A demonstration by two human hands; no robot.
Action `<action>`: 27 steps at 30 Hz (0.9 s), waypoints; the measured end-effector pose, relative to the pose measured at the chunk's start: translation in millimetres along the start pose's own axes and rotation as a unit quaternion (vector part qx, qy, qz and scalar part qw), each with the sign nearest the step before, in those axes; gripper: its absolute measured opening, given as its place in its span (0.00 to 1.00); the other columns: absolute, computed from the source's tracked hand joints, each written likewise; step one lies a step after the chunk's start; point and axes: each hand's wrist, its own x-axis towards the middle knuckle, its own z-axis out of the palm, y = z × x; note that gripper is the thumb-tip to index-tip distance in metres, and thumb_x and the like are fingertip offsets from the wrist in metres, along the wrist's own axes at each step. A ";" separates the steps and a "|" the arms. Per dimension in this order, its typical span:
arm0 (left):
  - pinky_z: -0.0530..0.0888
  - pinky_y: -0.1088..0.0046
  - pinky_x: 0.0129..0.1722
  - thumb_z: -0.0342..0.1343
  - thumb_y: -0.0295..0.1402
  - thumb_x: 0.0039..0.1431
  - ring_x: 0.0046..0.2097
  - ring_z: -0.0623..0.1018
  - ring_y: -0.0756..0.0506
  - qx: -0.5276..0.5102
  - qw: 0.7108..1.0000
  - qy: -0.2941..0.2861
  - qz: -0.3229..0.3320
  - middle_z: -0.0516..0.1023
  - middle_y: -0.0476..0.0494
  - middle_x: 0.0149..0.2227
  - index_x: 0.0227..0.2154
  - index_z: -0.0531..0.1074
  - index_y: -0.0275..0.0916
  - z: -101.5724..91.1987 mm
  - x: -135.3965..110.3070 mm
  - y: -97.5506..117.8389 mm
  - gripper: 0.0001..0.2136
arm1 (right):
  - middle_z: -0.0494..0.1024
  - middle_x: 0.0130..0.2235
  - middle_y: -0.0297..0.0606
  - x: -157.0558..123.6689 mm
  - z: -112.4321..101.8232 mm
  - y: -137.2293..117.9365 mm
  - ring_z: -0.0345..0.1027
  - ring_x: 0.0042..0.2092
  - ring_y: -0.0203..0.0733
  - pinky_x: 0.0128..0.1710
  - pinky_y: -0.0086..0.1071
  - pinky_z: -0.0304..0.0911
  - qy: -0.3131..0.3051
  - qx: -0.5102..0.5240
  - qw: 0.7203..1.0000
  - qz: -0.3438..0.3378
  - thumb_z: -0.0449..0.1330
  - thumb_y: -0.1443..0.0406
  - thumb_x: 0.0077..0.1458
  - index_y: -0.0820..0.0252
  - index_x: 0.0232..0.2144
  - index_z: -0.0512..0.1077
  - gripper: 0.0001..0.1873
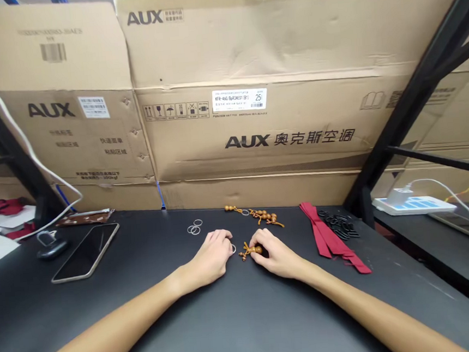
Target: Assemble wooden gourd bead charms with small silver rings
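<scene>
Between the fingers of my left hand [215, 254] is a metal split ring [234, 248], part of it sticking out at the fingertips. My right hand [276, 253] pinches a wooden gourd pendant [256, 249] with an orange cord, its small beads pointing toward the left hand. The two hands are close together, low over the black table, and the ring and pendant are apart. Several loose split rings [194, 230] lie beyond my left hand. Behind my right hand lies a group of similar wooden gourd pendants [265, 215] with orange cords, a ring among them.
Red ribbon strips [330, 233] and a pile of black clasps [339, 224] lie at right. A phone [87, 252], a dark key fob [52, 247] and a brown packet [85, 217] lie at left. Cardboard boxes [248, 49] stand along the back, with a black metal frame [400, 96] at right.
</scene>
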 end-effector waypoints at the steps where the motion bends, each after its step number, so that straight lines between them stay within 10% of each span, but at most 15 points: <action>1: 0.68 0.58 0.50 0.45 0.22 0.61 0.50 0.69 0.40 -0.008 1.000 0.003 -0.001 0.68 0.36 0.46 0.30 0.66 0.38 0.3 -0.6 -0.2 0.08 | 0.69 0.34 0.35 -0.2 0.3 -0.6 0.62 0.37 0.41 0.37 0.34 0.63 0.001 0.008 1.000 0.001 0.55 0.70 0.55 0.56 0.33 0.64 0.04; 27: 0.64 0.63 0.50 0.42 0.32 0.67 0.49 0.69 0.45 -0.206 0.976 -0.026 -0.071 0.68 0.43 0.46 0.29 0.64 0.39 -5.6 4.8 10.8 0.11 | 0.69 0.33 0.36 1.3 4.2 -13.5 0.61 0.36 0.42 0.36 0.36 0.61 0.055 0.030 0.996 -0.065 0.56 0.68 0.58 0.56 0.34 0.64 0.03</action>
